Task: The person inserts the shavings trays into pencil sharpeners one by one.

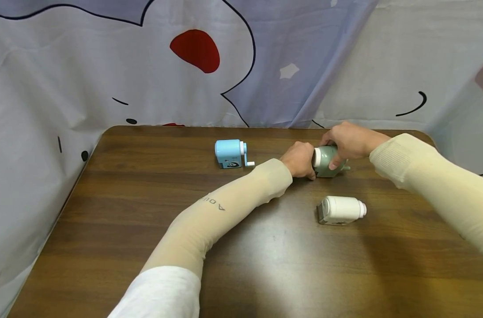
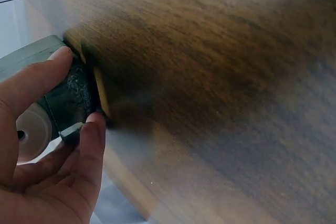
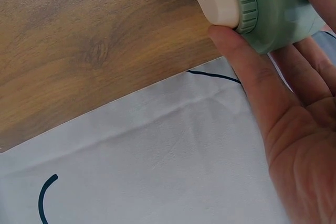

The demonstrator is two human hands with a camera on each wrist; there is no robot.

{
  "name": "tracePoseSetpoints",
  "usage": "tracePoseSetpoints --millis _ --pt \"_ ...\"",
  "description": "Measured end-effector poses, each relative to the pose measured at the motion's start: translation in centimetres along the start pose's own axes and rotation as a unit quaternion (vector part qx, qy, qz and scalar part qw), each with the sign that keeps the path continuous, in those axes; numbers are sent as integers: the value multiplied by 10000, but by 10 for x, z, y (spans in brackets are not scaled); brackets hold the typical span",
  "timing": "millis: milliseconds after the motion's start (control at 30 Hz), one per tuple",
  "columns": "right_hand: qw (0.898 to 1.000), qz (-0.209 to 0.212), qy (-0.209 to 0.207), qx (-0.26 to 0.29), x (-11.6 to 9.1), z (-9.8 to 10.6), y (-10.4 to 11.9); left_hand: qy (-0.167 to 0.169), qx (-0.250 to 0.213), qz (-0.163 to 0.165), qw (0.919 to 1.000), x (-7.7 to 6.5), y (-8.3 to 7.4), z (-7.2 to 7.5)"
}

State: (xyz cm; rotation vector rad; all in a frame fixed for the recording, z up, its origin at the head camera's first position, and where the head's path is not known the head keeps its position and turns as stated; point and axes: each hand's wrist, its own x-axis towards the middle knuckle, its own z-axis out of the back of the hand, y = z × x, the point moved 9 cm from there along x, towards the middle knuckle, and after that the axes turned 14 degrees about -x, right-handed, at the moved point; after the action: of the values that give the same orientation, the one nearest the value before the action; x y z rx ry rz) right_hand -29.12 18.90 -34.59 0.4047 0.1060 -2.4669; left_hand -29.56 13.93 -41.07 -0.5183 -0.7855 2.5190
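A green hand-crank pencil sharpener (image 1: 324, 171) sits toward the far right of the table. My left hand (image 1: 299, 160) grips its left end; in the left wrist view the thumb and fingers hold the dark front near a round, pale part with a hole (image 2: 34, 134). From above and the right, my right hand (image 1: 352, 140) holds the green body, thumb on the near side. The right wrist view shows a fingertip against the pale crank arm (image 3: 215, 3) beside a ribbed green ring (image 3: 247, 3). Hands cover much of the sharpener.
A blue crank pencil sharpener (image 1: 228, 153) stands to the left, its handle pointing right. Closer to me than the green one, a white sharpener-like box (image 1: 342, 210) has a knob on its right end. A patterned curtain (image 1: 273, 53) hangs behind the brown wooden table (image 1: 146, 185).
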Motion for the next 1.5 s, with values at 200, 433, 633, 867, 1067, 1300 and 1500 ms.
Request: tracePoseSetpoints --millis 200,433,633,867,1067,1300,1500 --pt "10000 3 -6 -34 0 0 -1 4 -75 59 10000 2 0 -2" --pt "10000 17 -11 -2 1 0 0 10 -127 63 9999 6 2 -4" --pt "9999 88 -55 5 3 2 4 -50 -159 100 9998 7 5 -3" --pt "10000 72 -63 -2 4 1 2 -84 -216 107 9997 7 5 -4" --pt "9999 76 -118 -5 4 0 1 -69 -171 105 9998 8 4 -5" --pt "9998 151 -91 -15 9 -1 2 -5 -74 169 9998 8 7 -5" --pt "9995 290 -23 -76 12 -1 2 246 335 171 9990 5 3 5"
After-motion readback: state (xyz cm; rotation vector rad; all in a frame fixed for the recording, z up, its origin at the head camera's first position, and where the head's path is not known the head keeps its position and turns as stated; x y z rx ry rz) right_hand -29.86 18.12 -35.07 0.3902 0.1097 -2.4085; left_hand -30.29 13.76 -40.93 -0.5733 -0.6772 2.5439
